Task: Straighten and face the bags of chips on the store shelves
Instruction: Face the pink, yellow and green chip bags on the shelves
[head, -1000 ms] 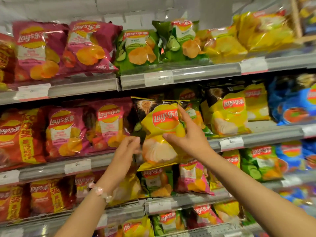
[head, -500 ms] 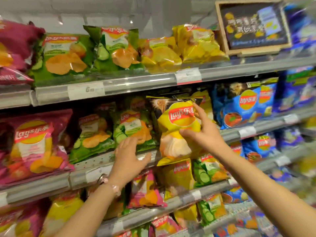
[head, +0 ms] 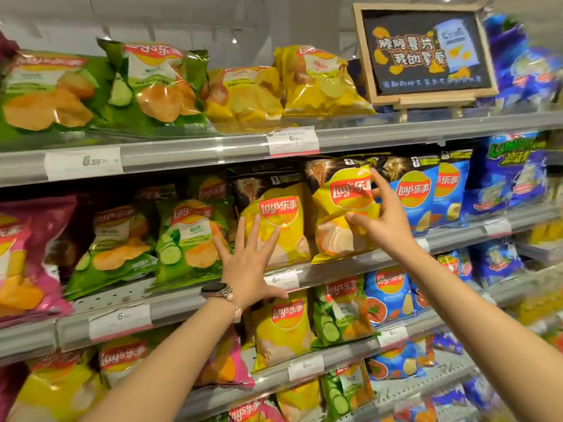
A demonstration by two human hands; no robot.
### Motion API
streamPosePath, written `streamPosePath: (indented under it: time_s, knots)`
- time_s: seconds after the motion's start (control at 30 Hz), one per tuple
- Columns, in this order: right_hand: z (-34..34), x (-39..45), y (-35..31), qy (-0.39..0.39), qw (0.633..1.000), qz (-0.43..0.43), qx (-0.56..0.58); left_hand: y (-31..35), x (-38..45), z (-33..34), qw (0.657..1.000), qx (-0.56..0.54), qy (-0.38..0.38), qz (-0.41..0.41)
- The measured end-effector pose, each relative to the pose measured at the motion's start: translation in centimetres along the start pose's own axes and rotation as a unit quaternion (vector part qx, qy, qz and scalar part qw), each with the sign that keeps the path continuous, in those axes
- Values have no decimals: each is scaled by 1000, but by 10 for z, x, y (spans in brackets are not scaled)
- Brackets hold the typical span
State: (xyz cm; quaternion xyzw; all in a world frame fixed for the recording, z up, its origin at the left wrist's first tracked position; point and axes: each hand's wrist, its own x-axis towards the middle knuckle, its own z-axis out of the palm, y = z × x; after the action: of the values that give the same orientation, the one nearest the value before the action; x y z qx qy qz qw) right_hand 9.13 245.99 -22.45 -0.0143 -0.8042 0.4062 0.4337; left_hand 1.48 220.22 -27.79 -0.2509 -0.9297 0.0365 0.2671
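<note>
Shop: price-tagged shelves (head: pixel 213 153) of chip bags (head: pixel 274 220)

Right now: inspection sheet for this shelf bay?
Surface: grey shelf, price tags along its front rail.
Job's things: yellow bag tilted, its bottom corner over the rail; second yellow bag upright beside it.
Clutter: green bags leaning, one row slumped.
Grippers: right hand grips the tilted yellow bag; left hand spread flat against the second one.
Cables: nothing seen.
Surroundings: chalkboard sign on the top shelf, blue bags to the right.
</note>
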Motion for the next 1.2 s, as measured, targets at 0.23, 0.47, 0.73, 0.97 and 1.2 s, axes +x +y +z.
streamPosePath:
  time_s: [0.23, 0.47, 0.73, 0.97, 1.2]
  knots:
    - [10, 18, 32, -54, 997, -31, 35, -9, 2, 16, 999, 11, 29, 9]
    - [40, 12, 49, -28, 996, -34, 77, -9, 1, 18, 999, 12, 44, 14]
    - [48, 10, 66, -21, 998, -64, 11, -8, 0, 19, 997, 11, 75, 23]
    - [47, 7, 67, -9, 998, -57, 21, -8, -1, 19, 998, 6, 64, 16]
    - [38, -13, 50, 36, 997, -65, -1, -4, -6, 14, 998, -14, 62, 16]
